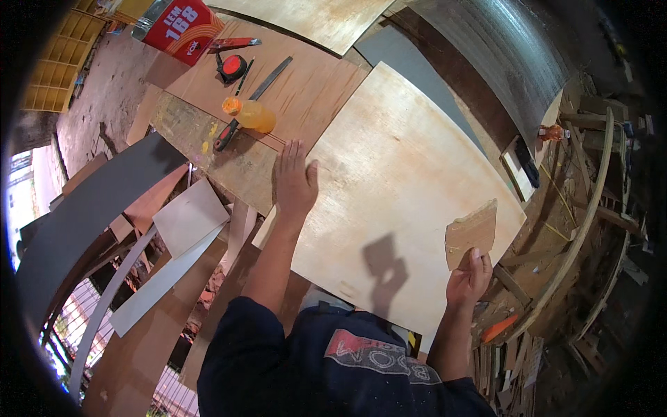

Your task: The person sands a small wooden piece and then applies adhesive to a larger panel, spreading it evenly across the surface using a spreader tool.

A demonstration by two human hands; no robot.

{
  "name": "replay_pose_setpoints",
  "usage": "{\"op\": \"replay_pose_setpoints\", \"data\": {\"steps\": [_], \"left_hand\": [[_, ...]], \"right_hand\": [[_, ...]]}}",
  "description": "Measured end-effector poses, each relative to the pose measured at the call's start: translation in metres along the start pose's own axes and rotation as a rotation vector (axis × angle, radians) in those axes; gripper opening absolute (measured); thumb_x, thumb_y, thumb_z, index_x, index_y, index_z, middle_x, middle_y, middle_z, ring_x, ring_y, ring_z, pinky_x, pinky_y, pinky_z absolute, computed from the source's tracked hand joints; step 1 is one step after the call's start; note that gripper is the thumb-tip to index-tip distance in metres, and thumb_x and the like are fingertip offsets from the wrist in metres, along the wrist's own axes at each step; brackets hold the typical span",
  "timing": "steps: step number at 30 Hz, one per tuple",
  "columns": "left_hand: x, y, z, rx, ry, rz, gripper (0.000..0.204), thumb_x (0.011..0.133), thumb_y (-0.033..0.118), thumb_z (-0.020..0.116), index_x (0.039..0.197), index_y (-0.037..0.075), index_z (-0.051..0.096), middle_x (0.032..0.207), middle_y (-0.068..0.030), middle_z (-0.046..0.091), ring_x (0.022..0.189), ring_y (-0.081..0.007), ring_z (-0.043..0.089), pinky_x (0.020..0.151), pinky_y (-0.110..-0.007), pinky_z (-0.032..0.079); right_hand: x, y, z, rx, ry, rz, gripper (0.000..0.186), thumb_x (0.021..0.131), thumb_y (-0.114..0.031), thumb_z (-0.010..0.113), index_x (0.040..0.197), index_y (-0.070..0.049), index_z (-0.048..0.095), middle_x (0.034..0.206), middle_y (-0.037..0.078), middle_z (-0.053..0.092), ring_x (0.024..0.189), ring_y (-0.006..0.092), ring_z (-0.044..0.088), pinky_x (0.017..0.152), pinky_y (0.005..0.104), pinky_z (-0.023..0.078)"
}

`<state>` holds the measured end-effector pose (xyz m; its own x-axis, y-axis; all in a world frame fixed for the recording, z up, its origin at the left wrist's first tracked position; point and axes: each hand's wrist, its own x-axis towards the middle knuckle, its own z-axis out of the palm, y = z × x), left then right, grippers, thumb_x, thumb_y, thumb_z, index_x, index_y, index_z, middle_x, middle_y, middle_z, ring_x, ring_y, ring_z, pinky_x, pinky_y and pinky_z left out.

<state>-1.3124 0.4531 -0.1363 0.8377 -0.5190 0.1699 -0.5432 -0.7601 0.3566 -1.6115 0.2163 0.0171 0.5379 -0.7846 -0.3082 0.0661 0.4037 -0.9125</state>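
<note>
A large pale plywood sheet [389, 167] lies across the workbench in front of me. At its left edge rests my left hand [297, 181], flat with the fingers stretched out. My right hand [471, 278], raised over the sheet's right side, pinches a small flat brown board piece [471, 233] with a rough top edge. That piece casts its shadow on the plywood. Beyond my left fingertips stands or leans a bottle of yellow-orange liquid [256, 116] with an orange cap. Partly behind it is a file [271, 78] or similar long flat blade with a red and black handle [226, 135].
A red tape measure [231, 67], a red utility knife [235, 44] and a red can [182, 31] sit at the bench's far left. Another plywood sheet [313, 17] lies at the back. Loose board offcuts [191, 215] crowd the left; wood scraps [517, 361] lie lower right.
</note>
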Motion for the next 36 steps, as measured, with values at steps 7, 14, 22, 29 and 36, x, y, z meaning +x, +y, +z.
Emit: {"op": "replay_pose_setpoints", "data": {"steps": [7, 14, 22, 29, 36], "left_hand": [[0.036, -0.001, -0.011, -0.492, -0.071, -0.441, 0.027, 0.091, 0.026, 0.079, 0.099, 0.001, 0.076, 0.087, -0.0108, 0.073, 0.073, -0.0185, 0.063, 0.068, -0.032, 0.05], [-0.002, -0.025, -0.041, -0.395, -0.206, -0.496, 0.024, 0.09, 0.023, 0.08, 0.1, 0.001, 0.077, 0.088, -0.0115, 0.074, 0.075, -0.02, 0.067, 0.072, -0.033, 0.053], [-0.079, -0.069, -0.075, -0.52, -0.257, -0.544, 0.023, 0.093, 0.021, 0.077, 0.103, 0.0, 0.076, 0.094, -0.011, 0.075, 0.078, -0.0167, 0.067, 0.074, -0.03, 0.053], [-0.019, -0.029, -0.026, -0.219, -0.071, -0.173, 0.027, 0.092, 0.022, 0.076, 0.111, 0.004, 0.074, 0.105, -0.0132, 0.073, 0.094, -0.0264, 0.068, 0.082, -0.036, 0.054], [0.089, 0.1, 0.049, 0.095, -0.085, 0.214, 0.092, 0.098, 0.059, 0.053, 0.155, -0.009, 0.03, 0.162, -0.0297, 0.029, 0.153, -0.0416, 0.024, 0.126, -0.055, 0.015]], "right_hand": [[-0.002, 0.014, 0.008, -0.008, 0.023, 0.051, 0.028, 0.104, -0.017, 0.058, 0.12, 0.006, 0.061, 0.121, 0.013, 0.067, 0.115, 0.0192, 0.064, 0.101, 0.0348, 0.049], [-0.01, 0.029, 0.0, 0.018, 0.054, 0.078, 0.027, 0.103, -0.016, 0.06, 0.121, 0.004, 0.063, 0.123, 0.012, 0.069, 0.116, 0.0197, 0.066, 0.103, 0.0353, 0.05], [-0.013, 0.032, -0.003, 0.072, 0.073, 0.098, 0.027, 0.103, -0.012, 0.06, 0.122, 0.006, 0.063, 0.121, 0.013, 0.07, 0.115, 0.0197, 0.066, 0.102, 0.0343, 0.05], [-0.013, 0.026, 0.0, 0.055, 0.041, 0.054, 0.031, 0.103, -0.016, 0.061, 0.125, 0.005, 0.062, 0.123, 0.013, 0.069, 0.116, 0.0204, 0.066, 0.103, 0.0356, 0.05], [-0.025, 0.004, -0.001, 0.043, 0.141, 0.024, 0.026, 0.102, -0.01, 0.059, 0.119, 0.009, 0.062, 0.119, 0.014, 0.068, 0.113, 0.019, 0.064, 0.101, 0.0333, 0.048]]}}
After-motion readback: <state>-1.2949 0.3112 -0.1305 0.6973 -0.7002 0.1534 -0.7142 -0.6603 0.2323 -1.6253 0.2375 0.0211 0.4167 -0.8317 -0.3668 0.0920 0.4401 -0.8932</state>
